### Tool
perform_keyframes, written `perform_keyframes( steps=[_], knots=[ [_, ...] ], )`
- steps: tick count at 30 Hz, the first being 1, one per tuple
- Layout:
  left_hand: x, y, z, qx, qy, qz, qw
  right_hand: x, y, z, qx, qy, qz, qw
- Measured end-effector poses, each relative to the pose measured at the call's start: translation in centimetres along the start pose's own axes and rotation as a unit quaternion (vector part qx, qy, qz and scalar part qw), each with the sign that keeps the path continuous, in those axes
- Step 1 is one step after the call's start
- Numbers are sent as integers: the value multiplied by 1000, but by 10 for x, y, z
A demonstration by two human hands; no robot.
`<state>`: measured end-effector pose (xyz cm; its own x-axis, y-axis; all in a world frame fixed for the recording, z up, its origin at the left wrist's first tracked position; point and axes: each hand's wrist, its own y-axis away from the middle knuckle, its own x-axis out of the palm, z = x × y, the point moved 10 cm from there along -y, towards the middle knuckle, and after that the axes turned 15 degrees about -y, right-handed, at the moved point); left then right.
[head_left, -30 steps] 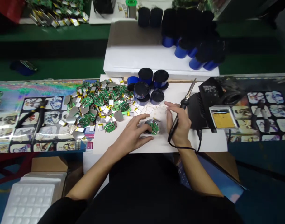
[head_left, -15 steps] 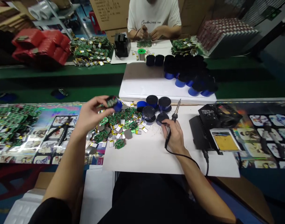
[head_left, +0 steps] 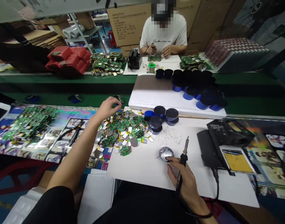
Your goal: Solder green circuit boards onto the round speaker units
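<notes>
My left hand [head_left: 109, 108] is over the far edge of the bench, its fingers curved and apart with nothing between them. Just beyond its fingertips is a dark round housing with a green circuit board [head_left: 119, 99], on the green surface. A soldering iron [head_left: 183, 157] is gripped in my right hand [head_left: 185, 177], its tip pointing up and away. The thumb and fingertips of that hand also touch the rim of a round part with a silvery face [head_left: 166, 153] and thin wires, lying on the white board [head_left: 142, 165]. Several blue-and-black round housings [head_left: 172, 115] stand behind it.
Circuit boards and small silver batteries [head_left: 125, 127] lie heaped at left centre. A soldering station [head_left: 217, 146] with a yellow sponge [head_left: 238, 160] stands at right. Black-handled pliers [head_left: 72, 132] lie left. Blue housings [head_left: 201, 104] cover a raised white panel [head_left: 151, 90]. A co-worker [head_left: 164, 37] sits opposite.
My left hand has moved away from me and let go of the housing with the circuit board. My right hand has drawn a round part nearer to me, still holding the soldering iron. The view has shifted.
</notes>
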<state>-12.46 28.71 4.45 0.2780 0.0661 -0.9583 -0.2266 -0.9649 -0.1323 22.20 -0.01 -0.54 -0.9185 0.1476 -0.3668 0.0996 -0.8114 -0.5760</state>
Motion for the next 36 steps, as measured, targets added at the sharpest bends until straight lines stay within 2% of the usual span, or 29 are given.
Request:
perform_keyframes(
  steps=[2, 3, 5, 8, 11, 13, 16, 17, 19, 22, 24, 26, 28, 30, 32, 34, 36],
  knots=[
    [12, 22, -33, 108, -8, 99, 989, -2, -3, 1, -5, 5, -11, 1000],
    [19, 33, -44, 143, -14, 142, 979, -2, -5, 1, -4, 4, -17, 1000],
    [27, 47, -53, 160, -32, 186, 969, -4, -9, -1, 5, -6, -29, 1000],
    [25, 51, -53, 145, -54, 168, 973, -4, -12, 0, 16, -37, -40, 998],
    [11, 52, -58, 142, -35, 138, 980, -7, -15, 3, 28, -58, -59, 996],
    [-1, 57, -65, 124, 11, 131, 984, -10, -21, 8, 37, -65, -77, 994],
    [-15, 72, -84, 62, 156, 111, 979, -9, -39, 21, 32, -77, -84, 993],
    [-17, 80, -94, 44, 220, 99, 970, -7, -47, 27, 23, -81, -80, 993],
    [-7, 97, -122, 18, 341, 101, 934, 1, -63, 39, -6, -89, -63, 994],
    [33, 122, -171, -24, 494, 143, 857, 14, -80, 51, -54, -74, -30, 995],
    [61, 136, -198, -49, 577, 149, 802, 17, -82, 51, -65, -65, -24, 995],
    [84, 147, -214, -82, 634, 131, 757, 13, -78, 44, -51, -75, -33, 995],
    [99, 155, -224, -105, 664, 113, 732, 6, -70, 34, -20, -102, -42, 994],
    [104, 161, -230, -109, 666, 107, 730, -1, -60, 27, 13, -129, -45, 991],
    [102, 163, -234, -91, 644, 121, 750, -9, -50, 23, 35, -148, -46, 987],
    [95, 162, -231, -58, 606, 131, 783, -18, -41, 18, 57, -157, -52, 985],
    [83, 157, -216, -27, 544, 104, 832, -28, -33, 11, 83, -150, -58, 983]
  ],
)
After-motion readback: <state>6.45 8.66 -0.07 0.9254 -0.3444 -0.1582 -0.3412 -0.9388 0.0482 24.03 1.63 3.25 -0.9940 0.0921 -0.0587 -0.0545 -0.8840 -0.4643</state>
